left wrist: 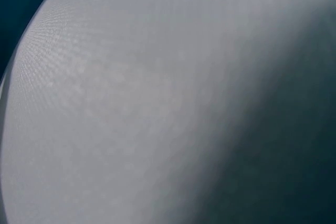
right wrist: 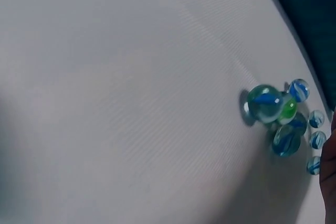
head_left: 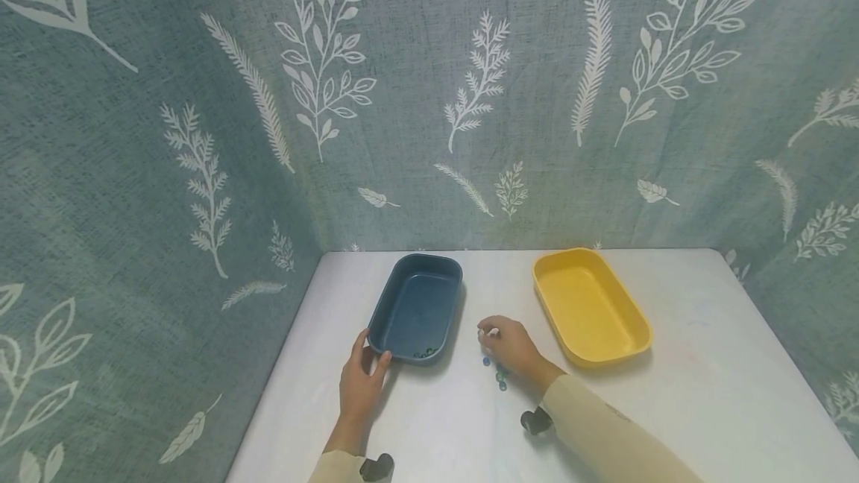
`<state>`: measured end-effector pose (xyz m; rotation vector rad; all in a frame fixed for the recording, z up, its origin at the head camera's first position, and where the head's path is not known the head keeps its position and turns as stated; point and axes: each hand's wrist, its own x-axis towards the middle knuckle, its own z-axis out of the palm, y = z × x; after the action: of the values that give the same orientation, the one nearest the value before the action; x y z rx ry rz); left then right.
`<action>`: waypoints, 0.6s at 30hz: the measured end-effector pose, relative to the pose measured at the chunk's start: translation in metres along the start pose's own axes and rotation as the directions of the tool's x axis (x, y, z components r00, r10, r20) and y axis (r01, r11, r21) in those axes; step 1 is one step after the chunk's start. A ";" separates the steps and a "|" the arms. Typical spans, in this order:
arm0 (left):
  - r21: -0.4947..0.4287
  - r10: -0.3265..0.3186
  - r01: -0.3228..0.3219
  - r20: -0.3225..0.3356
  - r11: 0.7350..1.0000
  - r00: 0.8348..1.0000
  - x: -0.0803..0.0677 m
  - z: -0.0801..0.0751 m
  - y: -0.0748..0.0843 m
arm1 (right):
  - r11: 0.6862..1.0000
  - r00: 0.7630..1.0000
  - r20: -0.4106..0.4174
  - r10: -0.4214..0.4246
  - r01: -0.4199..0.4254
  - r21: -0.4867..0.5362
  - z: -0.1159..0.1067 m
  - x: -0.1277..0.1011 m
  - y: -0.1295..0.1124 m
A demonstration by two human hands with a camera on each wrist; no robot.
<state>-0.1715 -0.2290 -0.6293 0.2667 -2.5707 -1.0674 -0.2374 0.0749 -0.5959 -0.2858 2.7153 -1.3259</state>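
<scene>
My left hand [head_left: 360, 384] grips the near left corner of a dark blue tray [head_left: 419, 304], thumb and fingers at its rim. Several green glass marbles [head_left: 426, 353] lie at the near end inside that tray. To its right, my right hand [head_left: 511, 347] is low over the white table, its thumb and index fingertip pinching a small glass marble [head_left: 481, 332]. Beside and below this hand are several loose blue and green marbles [head_left: 501, 377]. In the right wrist view, a cluster of clear marbles [right wrist: 265, 103] with coloured swirls sits near the edge of a finger [right wrist: 328, 166].
A yellow tray [head_left: 590, 311] stands on the right of the white table [head_left: 711, 371], with bare plastic showing inside. Leaf-patterned green cloth [head_left: 416, 95] hangs behind the table and along both sides. The left wrist view shows mostly tabletop [left wrist: 131, 87] and shadow.
</scene>
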 end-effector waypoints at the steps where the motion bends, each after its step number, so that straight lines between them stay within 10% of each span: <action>1: 0.006 0.000 0.000 -0.002 1.000 1.000 0.000 0.000 0.000 | 1.000 1.000 -0.002 0.008 -0.008 0.004 0.001 0.001 -0.001; 18: 0.031 -0.019 0.019 0.003 0.999 1.000 0.000 0.000 -0.001 | 0.991 0.997 -0.032 0.074 -0.070 0.112 0.008 0.022 -0.017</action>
<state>-0.1717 -0.2299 -0.6294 0.2981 -2.5948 -1.0367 -0.2557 0.0539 -0.5877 -0.1535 2.6405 -1.4689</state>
